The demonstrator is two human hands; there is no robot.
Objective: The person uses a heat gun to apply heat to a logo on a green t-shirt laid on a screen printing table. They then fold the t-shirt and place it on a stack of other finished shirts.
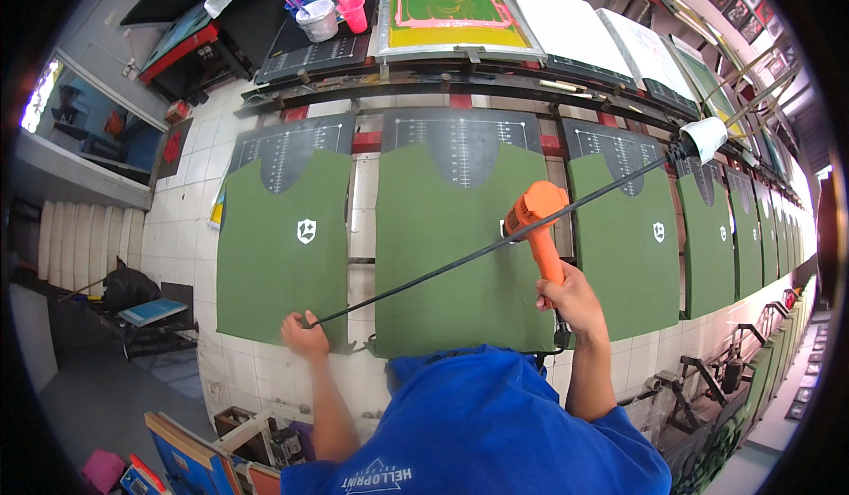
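Note:
My right hand (573, 299) grips the handle of an orange heat gun (541, 201). The heat gun hangs over the right side of a green shirt (442, 256), its nozzle next to a partly hidden white print on the fabric. In my left hand (306, 334), closed near the shirt's lower left, is a black cord (433, 272). The cord slants taut up to the right, across the heat gun, to a white fitting (705, 139). The shirt is spread on a dark printing board (460, 150) marked with white rulers.
Another green shirt (281, 270) with a white shield print lies on the left board, and several more run off to the right. Beyond them stand a framed screen (455, 19) with green mesh, a white bucket (318, 22) and a pink cup (353, 15).

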